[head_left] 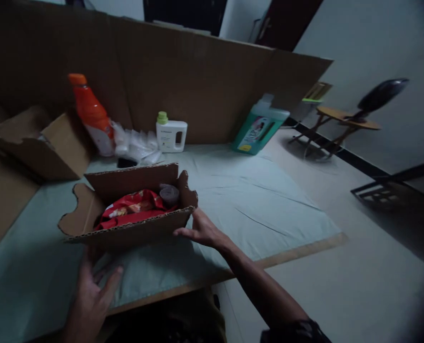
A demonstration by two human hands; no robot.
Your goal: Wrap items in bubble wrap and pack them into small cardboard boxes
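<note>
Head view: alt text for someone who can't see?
Right hand at the right end of an open cardboard box with red packaging inside, left hand near its front. Behind stand an orange bottle, white jug and teal jug.

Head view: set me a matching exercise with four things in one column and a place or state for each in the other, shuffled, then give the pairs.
1. Red packet
2. White jug
3. Teal jug
4. Right hand

A. Farthest right of the bottles and jugs
B. At the near right corner of the low cardboard box
C. Topped by a yellow-green cap
D. Lying inside the low cardboard box

Pairs: 1-D, 2-C, 3-A, 4-B
</note>
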